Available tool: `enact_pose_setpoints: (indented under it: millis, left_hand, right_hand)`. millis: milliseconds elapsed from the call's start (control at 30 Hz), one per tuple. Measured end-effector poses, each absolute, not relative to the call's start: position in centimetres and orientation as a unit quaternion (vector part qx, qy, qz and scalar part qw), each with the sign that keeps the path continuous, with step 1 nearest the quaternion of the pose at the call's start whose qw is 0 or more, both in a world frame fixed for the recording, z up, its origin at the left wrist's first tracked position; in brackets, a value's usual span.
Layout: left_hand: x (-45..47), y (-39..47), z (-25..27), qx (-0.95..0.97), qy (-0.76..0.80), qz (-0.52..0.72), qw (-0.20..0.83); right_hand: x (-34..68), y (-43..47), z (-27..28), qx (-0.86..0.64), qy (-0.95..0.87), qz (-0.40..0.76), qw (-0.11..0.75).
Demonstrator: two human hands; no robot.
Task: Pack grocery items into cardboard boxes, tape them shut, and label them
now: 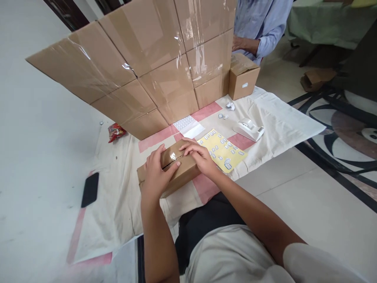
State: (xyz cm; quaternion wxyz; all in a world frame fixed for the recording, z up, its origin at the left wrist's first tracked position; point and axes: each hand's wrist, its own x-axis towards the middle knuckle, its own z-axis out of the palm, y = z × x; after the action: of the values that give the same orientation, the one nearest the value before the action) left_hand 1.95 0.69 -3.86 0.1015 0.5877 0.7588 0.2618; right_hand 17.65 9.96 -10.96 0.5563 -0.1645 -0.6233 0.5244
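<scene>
A small cardboard box (183,177) lies on the cloth in front of me, its top flaps meeting at a narrow seam. A shiny strip of clear tape (173,156) crosses part of that seam. My left hand (155,171) grips the box's left part, thumb on the near flap and fingers over the far side. Bent fingers of my right hand (200,156) press on the top at the right end; its thumb is hidden. Right of the box lies a yellow sheet of outlined stickers (219,151), with a white tape dispenser (249,129) beyond it.
A tall taped cardboard partition (165,74) stands across the table's far side. Beside it are another box (244,80) and a person's sleeve (271,29). A printed white sheet (188,125), red packet (116,132), black phone (90,190) and small scraps (229,106) lie on the tablecloth (118,204).
</scene>
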Motion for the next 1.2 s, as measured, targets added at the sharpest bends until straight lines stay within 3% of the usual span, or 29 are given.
enact_pose_setpoints:
  millis: [500, 1000, 1200]
  left_hand:
    - [2.3, 1.6, -3.5, 0.61, 0.775, 0.159, 0.044]
    - [1.8, 3.5, -3.8, 0.6, 0.781, 0.166, 0.042]
    - [2.2, 3.2, -4.6, 0.599, 0.78, 0.184, -0.002]
  right_hand:
    - [17.7, 10.0, -11.1, -0.169, -0.622, 0.525, 0.556]
    - [17.7, 9.6, -11.7, -0.204, -0.624, 0.508, 0.557]
    - [17.7, 8.4, -12.1, -0.269, -0.639, 0.44, 0.57]
